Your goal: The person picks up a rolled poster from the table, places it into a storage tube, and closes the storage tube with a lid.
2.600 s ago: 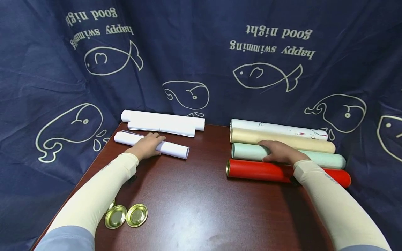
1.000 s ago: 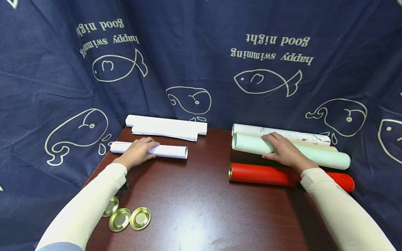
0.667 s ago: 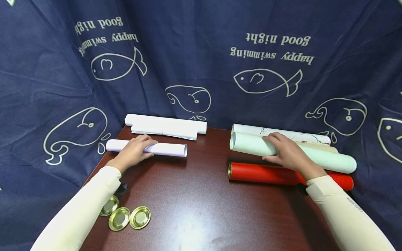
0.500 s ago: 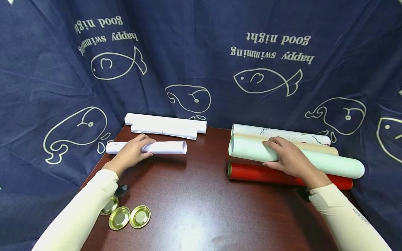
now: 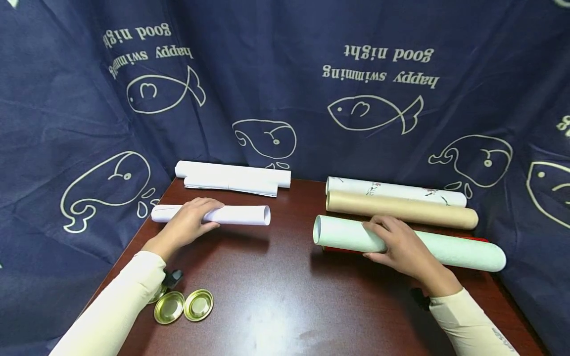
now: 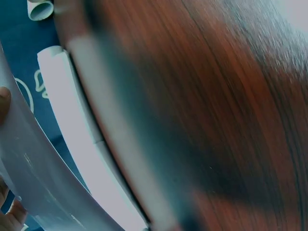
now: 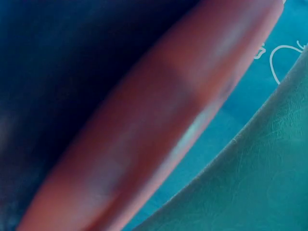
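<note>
My left hand (image 5: 189,221) grips a rolled sheet of white paper (image 5: 242,215) from above, thumb on the near side. A shadow lies under the roll's open right end, and the left wrist view catches fingertips (image 6: 4,103) around it. On the right, my right hand (image 5: 401,247) holds a pale green tube (image 5: 343,232) around its middle, its open end facing left. That tube overlaps the red tube (image 7: 144,110), which is mostly hidden in the head view. In the right wrist view the green tube (image 7: 260,168) stands apart from the red one.
More white paper rolls (image 5: 231,178) lie at the back left. Behind the green tube are a beige tube (image 5: 401,208) and a flower-patterned white tube (image 5: 396,190). Several gold lids (image 5: 198,305) sit near my left forearm. A blue curtain (image 5: 267,74) closes off the table's back and sides.
The right hand has lifted the green tube from between the beige and red tubes and brought it nearer, over the red one. The left hand has raised the paper roll slightly.
</note>
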Demonstrator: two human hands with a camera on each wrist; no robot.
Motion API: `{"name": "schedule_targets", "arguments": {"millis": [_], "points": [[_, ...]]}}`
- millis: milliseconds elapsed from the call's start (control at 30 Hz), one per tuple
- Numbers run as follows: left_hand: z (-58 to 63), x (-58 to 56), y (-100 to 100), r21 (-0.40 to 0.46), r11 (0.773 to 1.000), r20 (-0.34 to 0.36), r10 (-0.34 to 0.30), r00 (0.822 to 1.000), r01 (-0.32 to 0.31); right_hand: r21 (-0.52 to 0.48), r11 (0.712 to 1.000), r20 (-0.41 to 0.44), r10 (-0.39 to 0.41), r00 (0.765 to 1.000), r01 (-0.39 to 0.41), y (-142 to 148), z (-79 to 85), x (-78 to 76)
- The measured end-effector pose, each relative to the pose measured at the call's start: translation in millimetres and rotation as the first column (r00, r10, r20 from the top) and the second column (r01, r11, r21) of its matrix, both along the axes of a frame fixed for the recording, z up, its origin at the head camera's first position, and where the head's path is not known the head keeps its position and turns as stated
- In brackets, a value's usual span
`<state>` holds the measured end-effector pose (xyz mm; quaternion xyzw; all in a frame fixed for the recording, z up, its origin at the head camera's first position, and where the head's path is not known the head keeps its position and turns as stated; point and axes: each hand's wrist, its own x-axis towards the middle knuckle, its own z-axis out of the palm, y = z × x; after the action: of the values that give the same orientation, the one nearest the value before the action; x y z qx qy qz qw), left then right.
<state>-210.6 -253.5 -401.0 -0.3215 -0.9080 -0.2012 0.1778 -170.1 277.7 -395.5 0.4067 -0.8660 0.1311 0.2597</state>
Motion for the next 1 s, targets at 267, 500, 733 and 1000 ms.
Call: {"name": "schedule_targets", "arguments": {"millis": [267,500,733,1000], "points": [[5.6,12.4,11,0.007,0.999,-0.054,-0.044,0.998,0.044,-0.033,0.999,-0.012,0.013,1.000,-0.013,-3,-13.6,4.4],[10.6,19.7,20,-0.002,0.997,-0.084,-0.077,0.994,0.077,-0.056,0.998,0.003,0.031,1.000,-0.031,-4,-18.8,1.7],[17.3,24.7,34,-0.014,0.995,-0.089,-0.102,0.991,0.101,-0.051,0.998,0.037,0.033,0.999,-0.031,-3,-24.6,1.5],[23.2,26.2,50,-0.022,0.992,-0.113,-0.123,0.986,0.121,-0.068,0.998,0.020,-0.013,1.000,0.015,-10,-26.4,0.5]]}}
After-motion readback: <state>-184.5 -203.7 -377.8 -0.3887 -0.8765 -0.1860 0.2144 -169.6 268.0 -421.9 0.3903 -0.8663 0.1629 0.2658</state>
